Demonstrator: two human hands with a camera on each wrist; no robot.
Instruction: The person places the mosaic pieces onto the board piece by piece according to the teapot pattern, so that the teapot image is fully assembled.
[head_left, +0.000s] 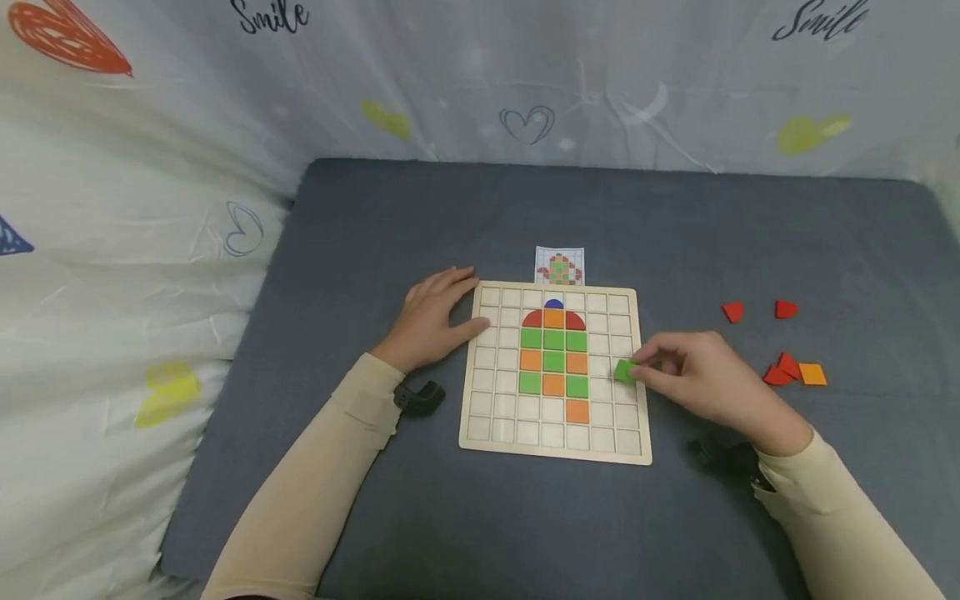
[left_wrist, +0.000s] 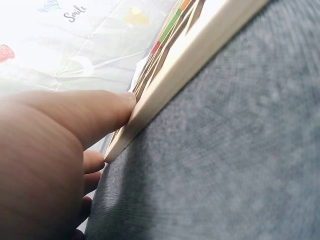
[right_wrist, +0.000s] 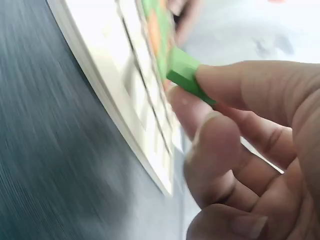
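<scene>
A wooden grid board [head_left: 495,429] lies on the dark cloth, with green and orange square tiles, two red quarter-round tiles and a blue half-round tile [head_left: 553,304] set in its cells. My right hand [head_left: 705,379] pinches a green square tile [head_left: 623,372] between thumb and fingers over the board's right columns; the right wrist view shows that green tile [right_wrist: 184,70] tilted, above the board. At the upper left corner of the board rests my left hand [head_left: 435,321], its fingers fairly straight and its thumb [left_wrist: 112,107] on the edge.
A small pattern card [head_left: 559,265] shows behind the board's far edge. To the right lie several red pieces, such as one red piece [head_left: 786,309], and an orange square tile [head_left: 812,374]. White printed curtains [head_left: 450,75] hang beyond the table.
</scene>
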